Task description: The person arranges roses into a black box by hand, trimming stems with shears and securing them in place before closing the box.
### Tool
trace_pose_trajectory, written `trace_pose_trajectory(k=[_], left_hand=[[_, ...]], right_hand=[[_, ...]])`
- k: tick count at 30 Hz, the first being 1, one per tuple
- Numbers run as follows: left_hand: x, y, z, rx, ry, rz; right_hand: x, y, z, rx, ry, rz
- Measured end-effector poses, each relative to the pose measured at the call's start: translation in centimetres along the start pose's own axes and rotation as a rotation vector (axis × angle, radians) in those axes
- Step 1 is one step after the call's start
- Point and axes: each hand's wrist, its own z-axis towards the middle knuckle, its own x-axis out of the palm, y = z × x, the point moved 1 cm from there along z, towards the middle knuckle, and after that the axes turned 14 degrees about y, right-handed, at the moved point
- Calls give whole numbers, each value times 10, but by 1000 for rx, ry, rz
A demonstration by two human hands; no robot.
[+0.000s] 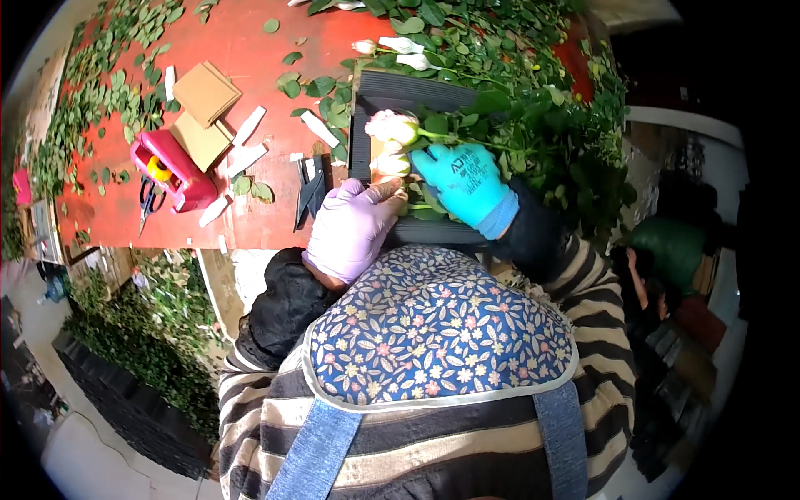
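Observation:
My left hand (354, 227), in a thin lilac glove, has its fingers closed at the near side of a black ribbed tray (412, 86). A green stem (427, 207) runs from its fingertips, and the flower head there is mostly covered. My right hand (467, 185), in a turquoise work glove, is curled over the stem just behind a pale rose (390, 161); its fingertips are partly hidden. Beyond it lies a pink-and-cream rose (392, 127), its leafy stem (533, 137) stretching right. A strip of brown cardboard shows beneath the rose heads.
Left of the tray lie a black stapler-like tool (309, 193), white sleeves (247, 127), cardboard pieces (207, 93), a pink plastic container (177, 171) and scissors (148, 202). Loose leaves (125, 92) litter the red table (275, 67). More sleeved roses (408, 54) lie at the far side.

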Motion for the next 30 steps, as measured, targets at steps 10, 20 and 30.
trace_pose_trajectory(k=[10,20,30], left_hand=[[-6,4,12,60,-66,57],[9,8,14,-40,0,214],[3,11,13,-38,70,175]], right_hand=[[-7,3,-1,48,88,-23],[-92,15,-30,-51,-39,-11],[-76,-29,-31,-90,112,56]])
